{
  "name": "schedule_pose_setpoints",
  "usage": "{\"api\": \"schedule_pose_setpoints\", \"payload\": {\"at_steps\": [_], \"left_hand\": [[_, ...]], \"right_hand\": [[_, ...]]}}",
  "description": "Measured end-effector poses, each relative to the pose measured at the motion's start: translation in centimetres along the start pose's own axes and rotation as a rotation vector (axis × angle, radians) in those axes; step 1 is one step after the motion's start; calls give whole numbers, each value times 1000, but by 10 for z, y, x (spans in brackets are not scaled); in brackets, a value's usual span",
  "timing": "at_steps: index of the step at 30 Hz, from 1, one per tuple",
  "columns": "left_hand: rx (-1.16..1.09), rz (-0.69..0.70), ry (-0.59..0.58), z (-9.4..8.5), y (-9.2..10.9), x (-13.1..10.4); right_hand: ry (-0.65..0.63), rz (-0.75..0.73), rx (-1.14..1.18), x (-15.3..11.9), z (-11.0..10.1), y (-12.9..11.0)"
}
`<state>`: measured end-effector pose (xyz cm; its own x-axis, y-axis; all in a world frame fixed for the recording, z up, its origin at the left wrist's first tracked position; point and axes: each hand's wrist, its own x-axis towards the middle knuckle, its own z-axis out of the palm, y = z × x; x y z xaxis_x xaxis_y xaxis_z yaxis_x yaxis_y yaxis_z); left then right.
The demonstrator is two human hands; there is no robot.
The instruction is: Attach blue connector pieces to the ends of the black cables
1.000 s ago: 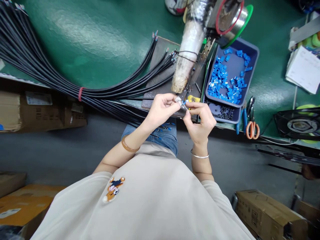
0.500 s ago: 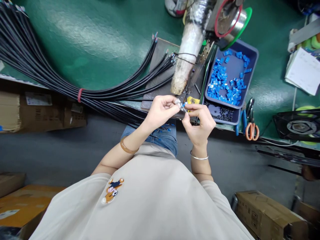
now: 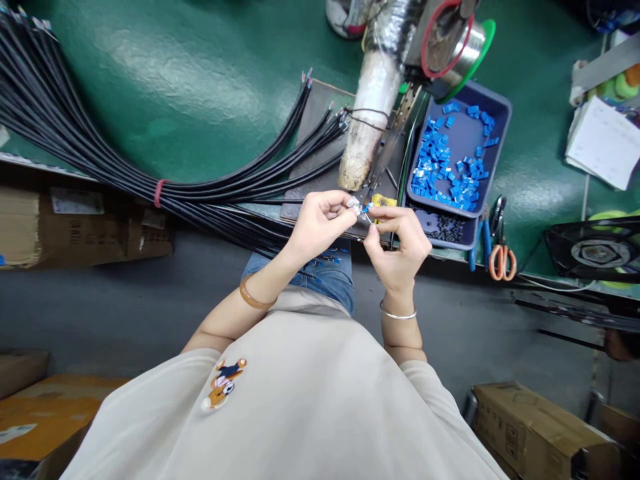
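Note:
My left hand [image 3: 323, 220] is closed in a pinch, with a small whitish piece [image 3: 353, 203] at its fingertips. One black cable [image 3: 287, 201] runs in behind that hand; whether it is held there cannot be seen. Facing it, my right hand [image 3: 399, 243] pinches with thumb and forefinger. A small blue connector [image 3: 368, 208] shows at its forefinger tip, between the two hands, with a thin light strand below it. Just beyond the fingers is the brown tip of a wrapped tube [image 3: 357, 147]. A yellow pad [image 3: 384, 201] lies behind my right hand.
Black cables [image 3: 200, 191], bound by a red tie [image 3: 160, 193], cross the bench from the left. On the right are a bin [image 3: 501, 133] of blue connectors, a lower bin of small black parts [image 3: 445, 227], orange-handled scissors [image 3: 501, 261] and a fan [image 3: 595, 253]. A solder spool [image 3: 467, 57] hangs above.
The view has shifted slightly, so the bench things sit a little further left. Both hands keep the same pinch at the blue connector, with hardly any movement.

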<state>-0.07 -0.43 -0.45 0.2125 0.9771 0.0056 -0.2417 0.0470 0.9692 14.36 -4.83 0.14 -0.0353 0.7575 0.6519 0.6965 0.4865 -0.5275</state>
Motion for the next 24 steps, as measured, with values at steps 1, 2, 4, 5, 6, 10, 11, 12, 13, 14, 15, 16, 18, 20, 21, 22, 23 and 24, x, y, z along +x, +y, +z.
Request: {"api": "schedule_pose_setpoints", "payload": {"at_steps": [1,2,4,5,6,10,11,12,13,14,15,16,18,20,21,22,23,24], "left_hand": [[1,-6,1,0,0,0],[2,-14,0,0,1,0],[5,-33,-8,0,0,0],[9,-42,-12,0,0,0],[14,-49,-16,0,0,0],[17,-58,-12,1,-2,-1],[6,-62,-10,1,-2,-1],[-8,-67,-9,1,-3,-2],[-23,-69,-10,1,-3,-2],[-37,-70,-13,1,-2,-2],[-50,-70,-18,1,-2,-2],[-60,-72,-23,1,-2,-2],[-80,-81,-25,2,-1,-1],[-96,-89,-23,2,1,-1],[-97,-88,-18,2,1,-1],[-90,-83,-11,2,2,-1],[-79,-76,-5,2,2,-1],[-65,-70,1,2,2,-1]], "right_hand": [[-3,1,-3,0,0,0],[-6,0,-6,0,0,0],[-18,-5,-12,-1,-1,1],[-26,-9,-16,-1,-2,1],[-33,-13,-19,-2,-2,2],[-32,-14,-11,-2,-3,3],[-28,-15,-6,-2,-2,3],[-24,-15,-3,-1,-2,2],[-20,-15,-3,-1,-2,2],[-17,-14,-3,0,-2,2],[-17,-11,-5,0,-1,2],[-19,-7,-6,1,-1,1],[-20,0,-9,1,-1,1],[-21,5,-8,2,-1,0],[-18,7,-6,2,-1,0],[-14,9,-3,2,-1,0],[-11,11,0,2,-1,-1],[-9,12,1,2,-1,-1]]}}
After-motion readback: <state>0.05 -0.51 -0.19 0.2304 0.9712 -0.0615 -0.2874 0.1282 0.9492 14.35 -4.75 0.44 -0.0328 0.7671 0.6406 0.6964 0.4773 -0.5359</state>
